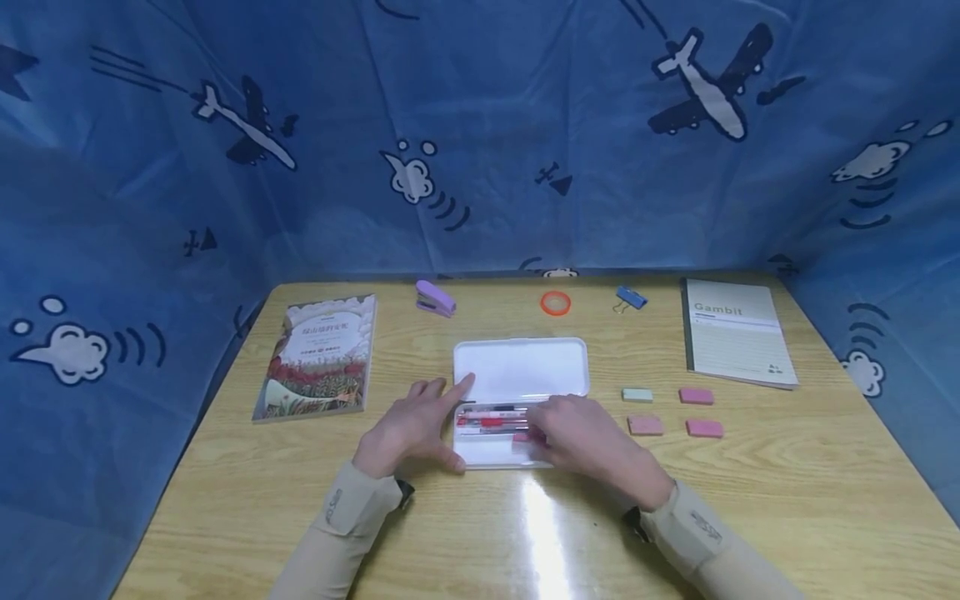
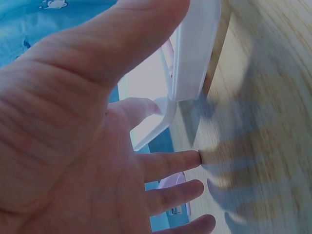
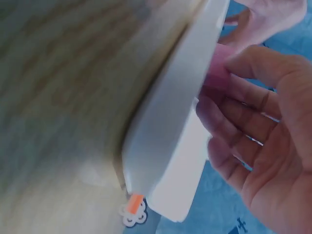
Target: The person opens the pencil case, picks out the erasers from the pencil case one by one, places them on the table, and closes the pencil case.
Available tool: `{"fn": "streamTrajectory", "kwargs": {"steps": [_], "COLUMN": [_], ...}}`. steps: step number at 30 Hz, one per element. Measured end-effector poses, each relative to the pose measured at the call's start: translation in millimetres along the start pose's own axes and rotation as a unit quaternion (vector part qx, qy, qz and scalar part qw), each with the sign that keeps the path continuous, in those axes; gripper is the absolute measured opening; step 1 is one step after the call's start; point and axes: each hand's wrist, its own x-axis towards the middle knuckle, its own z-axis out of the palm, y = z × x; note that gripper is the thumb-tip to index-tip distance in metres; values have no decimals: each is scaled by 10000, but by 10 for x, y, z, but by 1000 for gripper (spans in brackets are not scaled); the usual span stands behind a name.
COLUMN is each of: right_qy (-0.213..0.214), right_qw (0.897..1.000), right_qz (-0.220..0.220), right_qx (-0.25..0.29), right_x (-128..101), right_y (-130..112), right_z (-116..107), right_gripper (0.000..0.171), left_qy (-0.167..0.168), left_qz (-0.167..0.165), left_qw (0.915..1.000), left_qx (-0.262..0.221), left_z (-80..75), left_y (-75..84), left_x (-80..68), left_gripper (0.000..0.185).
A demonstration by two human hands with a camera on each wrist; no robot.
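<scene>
A white pencil case (image 1: 487, 454) lies with its lid (image 1: 521, 367) folded back on the table. Several pens (image 1: 491, 422), some with red parts, lie in its tray. My right hand (image 1: 581, 433) is over the tray's right part, pinching a pink eraser (image 3: 218, 73) between thumb and fingers; in the right wrist view the eraser is at the case's rim. At the case's left end is my left hand (image 1: 412, 425), fingers spread, the index fingertip by the lid and the thumb at the front corner. The left wrist view shows the other fingers extended beside the case.
Right of the case lie a pale green eraser (image 1: 637, 396) and three pink erasers (image 1: 704, 428). Behind are a purple stapler (image 1: 435, 298), an orange tape roll (image 1: 556, 302) and a blue binder clip (image 1: 632, 297). A book (image 1: 318, 354) lies left, a notebook (image 1: 738, 333) right.
</scene>
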Motion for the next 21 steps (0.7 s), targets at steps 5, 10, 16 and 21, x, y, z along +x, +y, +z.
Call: {"fn": "streamTrajectory", "kwargs": {"steps": [5,10,16,21], "right_qy": [227,452,616,542], "right_qw": [9987,9957,9949,9935], "right_qz": [131,301,527,769], "right_qx": [444,757,602,635], "right_x": [-112,-249,-477,-678], "right_y": [101,242,405,509], "right_z": [-116,-182,-224,-250], "right_gripper": [14,15,17,18], "left_qy": [-13,-28,-34,-36], "left_qz": [-9,-8,-7,2], "left_qw": [10000,10000,10000,10000], "left_qx": [-2,5,-15,-27], "left_z": [1,1,5,7], "left_y": [6,3,-6,-22], "left_x": [-1,5,17,18], "left_gripper": [130,131,130,130]}}
